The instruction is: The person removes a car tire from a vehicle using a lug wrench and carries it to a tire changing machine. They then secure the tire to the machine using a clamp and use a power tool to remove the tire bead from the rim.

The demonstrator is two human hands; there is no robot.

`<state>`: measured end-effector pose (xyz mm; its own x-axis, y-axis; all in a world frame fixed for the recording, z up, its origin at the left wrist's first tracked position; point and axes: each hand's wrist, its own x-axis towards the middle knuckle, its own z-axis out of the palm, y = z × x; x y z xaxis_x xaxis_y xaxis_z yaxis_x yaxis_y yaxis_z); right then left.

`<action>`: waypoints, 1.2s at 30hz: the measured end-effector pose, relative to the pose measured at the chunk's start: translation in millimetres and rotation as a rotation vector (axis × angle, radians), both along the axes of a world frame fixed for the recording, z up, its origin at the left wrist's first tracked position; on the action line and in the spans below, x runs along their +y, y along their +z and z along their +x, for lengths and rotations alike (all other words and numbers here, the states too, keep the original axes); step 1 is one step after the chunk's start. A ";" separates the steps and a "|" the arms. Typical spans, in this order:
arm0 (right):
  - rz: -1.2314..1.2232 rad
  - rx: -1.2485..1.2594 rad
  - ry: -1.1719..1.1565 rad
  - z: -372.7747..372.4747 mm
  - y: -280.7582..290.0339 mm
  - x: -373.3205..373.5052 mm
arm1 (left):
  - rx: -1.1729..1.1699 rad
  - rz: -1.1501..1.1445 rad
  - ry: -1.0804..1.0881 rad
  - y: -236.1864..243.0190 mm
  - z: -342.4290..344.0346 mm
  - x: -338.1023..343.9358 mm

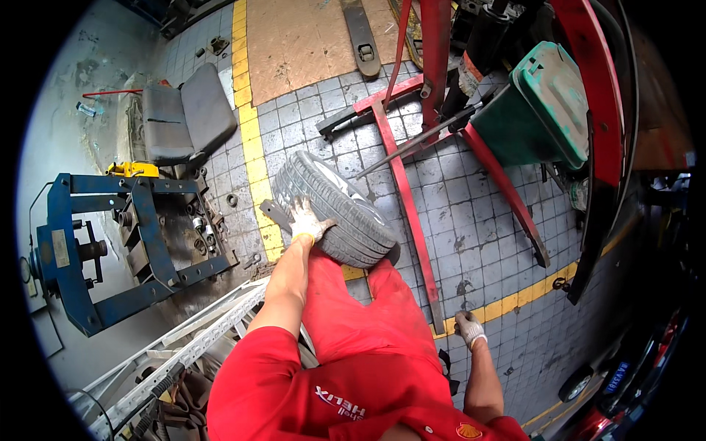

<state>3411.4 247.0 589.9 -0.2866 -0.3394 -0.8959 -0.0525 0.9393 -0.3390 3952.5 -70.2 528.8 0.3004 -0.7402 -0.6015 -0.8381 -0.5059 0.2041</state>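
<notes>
A black tyre on a silver wheel [334, 209] stands tilted on the floor just in front of my red-trousered legs. My left hand [305, 218], in a whitish work glove, lies on its tread with the fingers spread and the thumb stretched out to the right. Beside that hand, a dark flat metal piece with a hole [276, 215] shows at the tyre's left edge. My right hand [468, 328] is also gloved and hangs out to my right, away from the tyre. Its fingers are curled closed, and nothing shows in them. The nearest thing is the end of a red metal leg.
A red wheeled frame [401, 198] spreads its legs right of the tyre, near a green bin [540, 106]. At left are a grey seat [184, 117] and a blue steel frame [95, 309]. A white perforated metal rail [184, 353] lies close by my left side.
</notes>
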 end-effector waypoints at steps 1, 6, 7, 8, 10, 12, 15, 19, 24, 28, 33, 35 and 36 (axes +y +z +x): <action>0.007 0.009 0.043 3.0 0.4 -14.0 | 0.035 -0.002 0.020 2.2 -2.4 -3.9; -0.080 0.021 0.177 29.4 -8.6 -91.8 | 0.043 0.006 -0.001 3.3 6.5 -31.5; -0.088 0.039 0.228 39.6 -8.9 -113.5 | 0.045 0.007 -0.007 2.4 11.1 -37.4; -0.096 0.056 0.281 51.6 -9.7 -134.2 | 0.049 0.010 -0.013 1.0 17.0 -42.4; -0.198 0.040 0.356 80.2 -18.6 -167.5 | 0.070 0.002 -0.031 -2.8 31.8 -61.2; -0.154 -0.015 0.435 136.0 2.8 -229.4 | 0.089 0.009 -0.043 -9.8 59.6 -84.8; -0.217 0.081 0.692 194.2 -36.0 -278.0 | 0.142 -0.060 -0.101 -29.4 106.8 -130.6; -0.156 0.064 0.831 301.7 -37.0 -357.1 | 0.240 -0.039 -0.152 -39.4 179.2 -202.7; -0.176 0.105 1.062 404.5 -113.9 -423.0 | 0.301 -0.099 -0.125 -60.1 265.4 -296.3; -0.095 0.351 0.904 541.0 -91.1 -509.8 | 0.186 -0.315 0.284 -65.9 309.5 -311.5; -0.119 0.581 0.984 661.1 -53.5 -627.6 | 0.466 -0.136 0.389 -33.4 319.3 -225.8; -0.121 0.497 1.028 700.9 -30.2 -683.5 | 0.523 0.011 0.355 -25.3 315.7 -190.2; -0.158 0.424 1.060 706.5 -25.0 -709.0 | 0.535 0.100 0.322 -26.0 313.6 -184.1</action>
